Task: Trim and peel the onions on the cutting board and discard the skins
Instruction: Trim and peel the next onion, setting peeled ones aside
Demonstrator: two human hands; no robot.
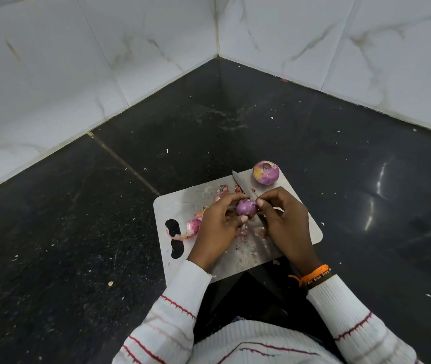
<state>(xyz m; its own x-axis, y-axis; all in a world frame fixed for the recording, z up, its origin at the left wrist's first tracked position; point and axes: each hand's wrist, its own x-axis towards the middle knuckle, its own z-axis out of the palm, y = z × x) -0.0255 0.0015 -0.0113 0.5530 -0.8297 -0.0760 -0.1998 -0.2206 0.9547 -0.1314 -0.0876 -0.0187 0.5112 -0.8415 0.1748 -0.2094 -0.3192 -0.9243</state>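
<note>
A small onion (246, 207) sat above the board (298, 229), gripped in the curled fingers of the left hand (218, 227). The right hand (284, 222) held a knife (243, 186), thumb pinching at the onion's top. Another onion (266, 172) rested at the board's far corner; skins (193, 227) lay left of the hands.

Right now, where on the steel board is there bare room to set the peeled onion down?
Bare metal lies at the steel cutting board's far-left corner and along its right edge, past the right hand. The middle is crowded: both hands, the small purple onion, the knife blade and papery pink skins. The larger purple onion fills the far corner.
</note>
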